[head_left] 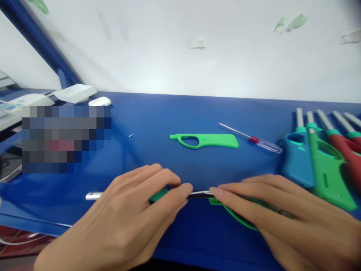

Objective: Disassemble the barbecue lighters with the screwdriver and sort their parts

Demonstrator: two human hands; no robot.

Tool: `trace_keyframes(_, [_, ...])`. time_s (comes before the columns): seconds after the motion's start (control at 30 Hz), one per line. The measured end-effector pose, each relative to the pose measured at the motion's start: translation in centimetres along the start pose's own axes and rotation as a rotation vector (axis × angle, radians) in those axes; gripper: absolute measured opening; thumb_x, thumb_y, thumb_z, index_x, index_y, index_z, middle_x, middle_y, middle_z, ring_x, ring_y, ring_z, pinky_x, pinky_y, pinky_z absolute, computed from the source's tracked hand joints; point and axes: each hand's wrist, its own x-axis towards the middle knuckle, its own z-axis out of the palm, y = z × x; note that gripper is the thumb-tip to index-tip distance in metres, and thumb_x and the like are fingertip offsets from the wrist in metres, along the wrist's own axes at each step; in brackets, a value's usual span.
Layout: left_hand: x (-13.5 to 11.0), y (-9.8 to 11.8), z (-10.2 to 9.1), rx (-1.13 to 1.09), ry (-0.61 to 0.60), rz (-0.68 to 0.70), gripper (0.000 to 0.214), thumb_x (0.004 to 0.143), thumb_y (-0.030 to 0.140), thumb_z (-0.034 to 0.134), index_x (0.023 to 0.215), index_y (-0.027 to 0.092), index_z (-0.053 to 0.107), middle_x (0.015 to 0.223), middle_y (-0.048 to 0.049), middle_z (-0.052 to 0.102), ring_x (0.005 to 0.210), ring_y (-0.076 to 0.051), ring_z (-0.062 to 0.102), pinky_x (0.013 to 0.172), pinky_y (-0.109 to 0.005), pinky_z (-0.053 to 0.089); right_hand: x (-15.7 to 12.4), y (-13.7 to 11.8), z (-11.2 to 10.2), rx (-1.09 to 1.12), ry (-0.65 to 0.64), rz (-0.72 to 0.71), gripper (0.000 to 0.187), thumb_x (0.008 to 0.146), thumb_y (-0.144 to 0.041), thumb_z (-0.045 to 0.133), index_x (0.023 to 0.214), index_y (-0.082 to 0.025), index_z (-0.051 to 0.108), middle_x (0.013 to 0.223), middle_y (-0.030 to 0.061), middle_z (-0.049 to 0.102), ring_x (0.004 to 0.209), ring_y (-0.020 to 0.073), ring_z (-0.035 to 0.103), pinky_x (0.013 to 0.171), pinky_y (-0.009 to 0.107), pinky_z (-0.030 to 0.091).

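White wall (158, 49), pale green patches (297, 22); blue tabletop (155, 113); slanted blue beam (36, 38); reddish floor (25, 250).

Plastic and metal
Casing (216, 201) and shell (221, 140) look smooth plastic; screwdriver (254, 140) has metal shaft (235, 131), glossy plastic handle (267, 146).

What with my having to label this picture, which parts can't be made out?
Head view:
Green casing: partly hidden by the right hand.
Thin white strand: one end hidden by the left hand, the other by the right.
Red lighters: cut off by the right edge.
Pixelated patch: blurs whatever is there.
Tiny metal piece: too small to identify.
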Motion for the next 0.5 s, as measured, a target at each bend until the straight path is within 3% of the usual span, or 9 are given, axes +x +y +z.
trace_keyframes(0.27, [-0.1, 0.0, 0.5, 0.004, 0.021, -0.010, 0.043, 0.105, 0.011, 0.060, 0.148, 0.021, 0.059, 0.116, -0.0040, 0.069, 0.106, -0.018, 0.064, 0.110, -0.038, 0.050, 0.1, -0.2, -0.1, 0.022, -0.020, 0.005, 0.054, 0.099, -0.005, 0.040, 0.128, -0.039, 0.071, 0.116, -0.0080, 0.079, 0.101, 0.0153, 0.073, 0.079, 0.028, 0.057])
trace_keyframes(0.4, [0.1, 0.6, 0.7, -0.036, 0.002, -0.062, 0.054, 0.103, 0.005, 0.059, 0.153, 0.023, 0.055, 0.124, -0.0051, 0.070, 0.116, -0.021, 0.065, 0.112, -0.041, 0.052, 0.3, -0.3, 0.1, 0.016, 0.011, -0.001, 0.052, 0.099, -0.005, 0.042, 0.127, -0.038, 0.072, 0.113, -0.0075, 0.080, 0.098, 0.0163, 0.073, 0.076, 0.029, 0.056])
trace_keyframes(0.5, [0.4, 1.0, 0.9, -0.074, 0.031, -0.079, 0.055, 0.101, 0.003, 0.060, 0.151, 0.024, 0.056, 0.122, -0.0040, 0.072, 0.110, -0.020, 0.068, 0.107, -0.039, 0.057, 0.5, -0.5, 0.0, 0.000, 0.001, -0.027, 0.051, 0.100, -0.005, 0.042, 0.127, -0.036, 0.071, 0.112, -0.0079, 0.080, 0.099, 0.0163, 0.072, 0.075, 0.028, 0.056])
